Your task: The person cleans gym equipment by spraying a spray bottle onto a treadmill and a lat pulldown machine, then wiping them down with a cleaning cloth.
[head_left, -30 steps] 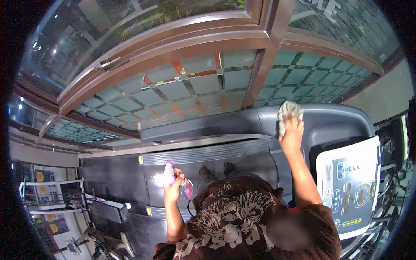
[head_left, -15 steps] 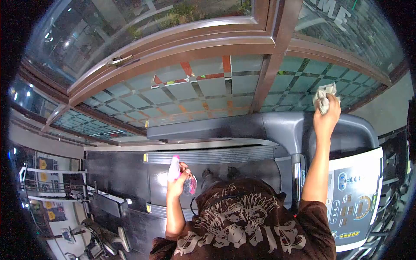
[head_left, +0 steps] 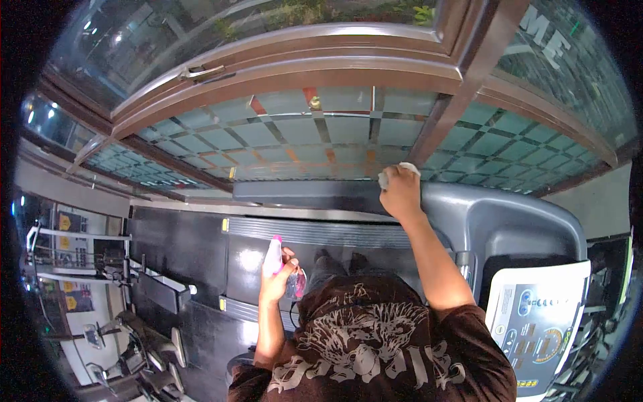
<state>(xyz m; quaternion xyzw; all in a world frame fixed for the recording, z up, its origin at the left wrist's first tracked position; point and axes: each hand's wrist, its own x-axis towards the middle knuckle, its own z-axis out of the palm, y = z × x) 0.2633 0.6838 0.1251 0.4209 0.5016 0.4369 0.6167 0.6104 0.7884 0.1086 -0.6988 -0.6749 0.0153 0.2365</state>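
Note:
My right hand (head_left: 403, 195) is closed around a pale, crumpled cloth (head_left: 410, 167). It is held at the foot of a brown window post (head_left: 445, 124), just above the treadmill's grey side rail (head_left: 301, 197). Squared frosted glass (head_left: 348, 128) lies on both sides of that post. Lower and to the left, my left hand (head_left: 274, 287) grips a spray bottle (head_left: 274, 257) with a white and pink head. Part of its clear and pink body (head_left: 297, 285) shows beside the fingers, over the treadmill deck.
The treadmill console (head_left: 536, 328) stands at my right. A dark bench (head_left: 159, 291) and an exercise bike (head_left: 144, 345) are on the floor at the left. A window handle (head_left: 201, 72) juts from the brown frame above.
My right hand has moved left with the cloth, from the right glass pane to the post's foot. The view has shifted a little; my left hand still grips the spray bottle.

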